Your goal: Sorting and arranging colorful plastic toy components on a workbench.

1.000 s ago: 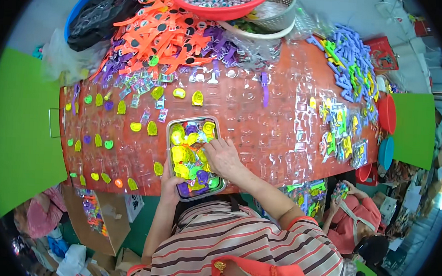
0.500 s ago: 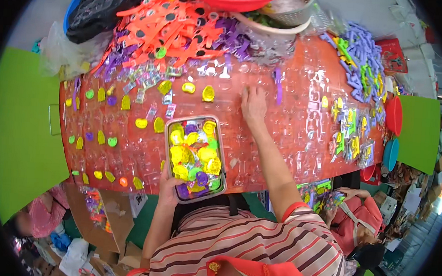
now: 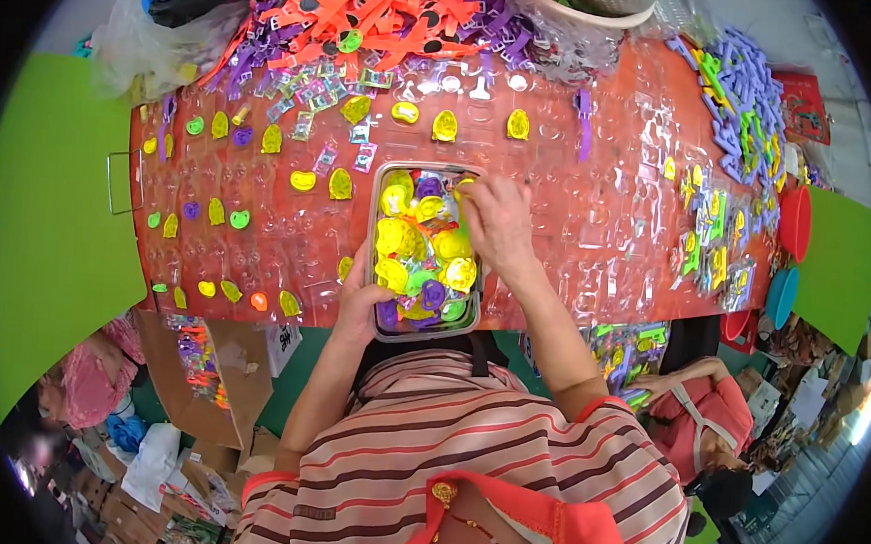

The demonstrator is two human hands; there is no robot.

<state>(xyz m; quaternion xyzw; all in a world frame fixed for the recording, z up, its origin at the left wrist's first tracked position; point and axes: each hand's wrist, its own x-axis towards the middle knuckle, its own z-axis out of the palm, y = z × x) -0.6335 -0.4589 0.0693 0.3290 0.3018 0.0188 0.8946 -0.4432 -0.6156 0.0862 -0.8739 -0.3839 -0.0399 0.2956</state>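
Here a shallow grey tray point(image 3: 378, 259) sits at the near edge of the bench point(image 3: 596, 221), directly in front of the person, and is heaped with small plastic pieces point(image 3: 426, 257), mostly yellow with some green and purple. The left hand point(image 3: 361, 293) clasps the tray's near left rim, fingers curled around the wall. The right hand point(image 3: 497, 221) lies over the tray's far right corner, fingers bent down into the heap; whether it has a piece pinched cannot be told, since the fingertips are hidden among the pieces. The pieces look light, stiff and smooth, so they probably slide over one another easily; each is likely best taken by its edges between thumb and forefinger. The tray, being rigid, seems best steadied by its rim, as the left hand does.

Around the tray, the orange bench top is covered with clear blister sheets point(image 3: 617, 198), in which single yellow pieces point(image 3: 445, 126), plus a few green and purple ones, already lie scattered. Beyond these is a pile of orange strips point(image 3: 370, 12) mixed with purple ones, and a heap of purple and green parts point(image 3: 745, 91) lies at the far right. Green panels point(image 3: 44, 232) flank the bench. The crowded sheets leave little free surface near the tray.
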